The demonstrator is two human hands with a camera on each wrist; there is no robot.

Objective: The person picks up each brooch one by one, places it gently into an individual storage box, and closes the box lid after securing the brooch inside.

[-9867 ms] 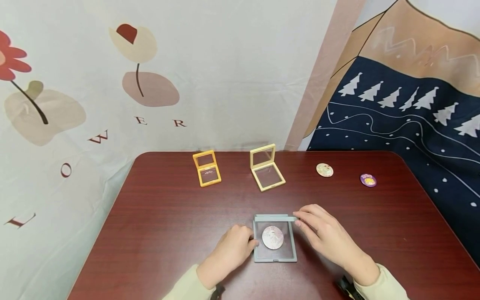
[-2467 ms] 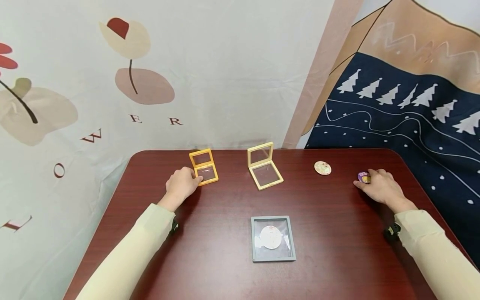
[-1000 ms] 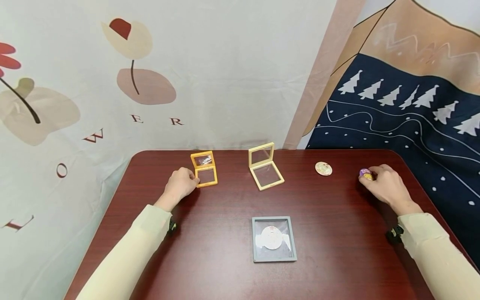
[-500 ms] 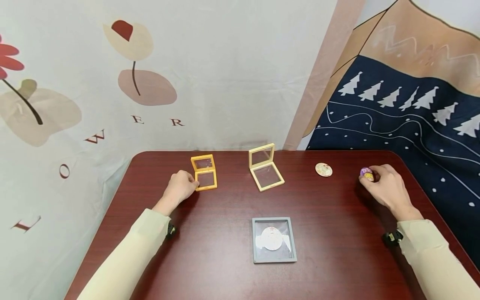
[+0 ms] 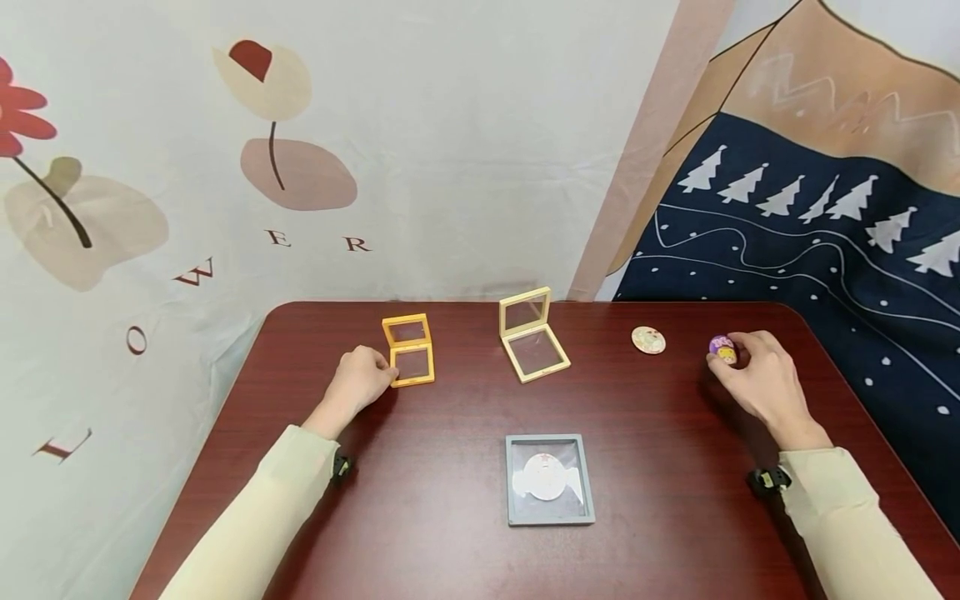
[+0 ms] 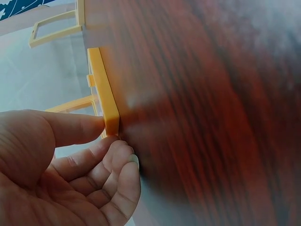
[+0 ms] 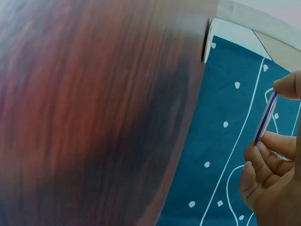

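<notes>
At the table's far left, my left hand (image 5: 356, 379) pinches the near left corner of a small orange display case (image 5: 410, 343), thumb against its edge in the left wrist view. The case is unfolded, with clear film in both frames. My right hand (image 5: 765, 375) holds a round purple badge (image 5: 723, 349) with a yellow figure. In the right wrist view the badge (image 7: 265, 117) is seen edge-on between thumb and fingers, off the table. A pale yellow display case (image 5: 527, 331) stands unfolded at the back middle. Left of my right hand lies a round cream badge (image 5: 648, 340).
A closed grey display case (image 5: 551, 438) lies near the front middle, with a round whitish badge (image 5: 545, 477) under its film. The dark red table (image 5: 450, 467) ends at a printed cloth (image 5: 450, 167) at the back.
My left hand has drawn the orange case slightly toward me. My right hand has picked the purple badge up and moved it left. Earlier, both hands were at the grey case, which is now closed.
</notes>
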